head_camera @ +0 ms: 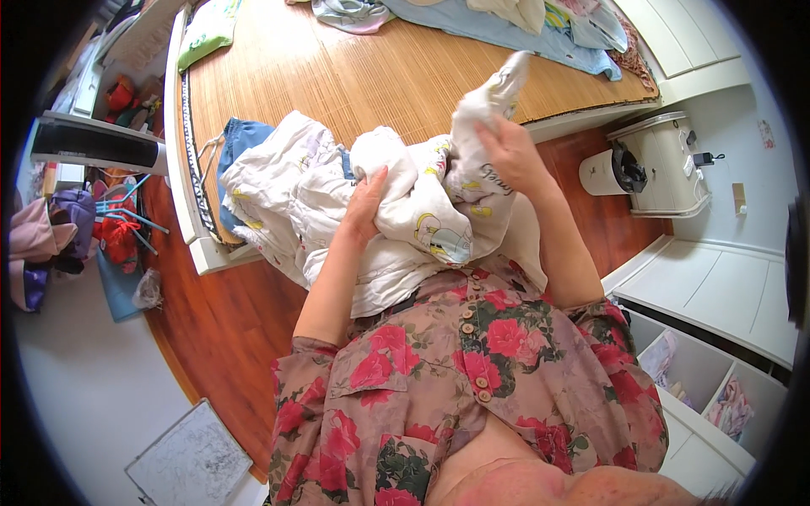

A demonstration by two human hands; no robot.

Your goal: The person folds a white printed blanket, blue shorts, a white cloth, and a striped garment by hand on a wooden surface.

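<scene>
A large white cloth (424, 221) with yellow-and-grey cartoon prints lies bunched across my lap and over the near edge of the bed. My left hand (367, 201) grips a thick fold of it, thumb on top. Higher and to the right, my right hand (511, 152) holds another part, whose loose end (506, 79) sticks up above the fist and looks blurred. Under the cloth's left side, a blue fabric piece (243, 142) with a pale cord rests on the woven bed mat (380, 82). The fingers of my right hand are partly hidden.
Clothes and a light blue sheet (481, 31) lie along the bed's far side, with a green pillow (205, 41) at far left. A white bin (598, 174) with a black bag stands right. An open drawer (686, 373) holds folded fabric. Bags (76, 215) hang at left.
</scene>
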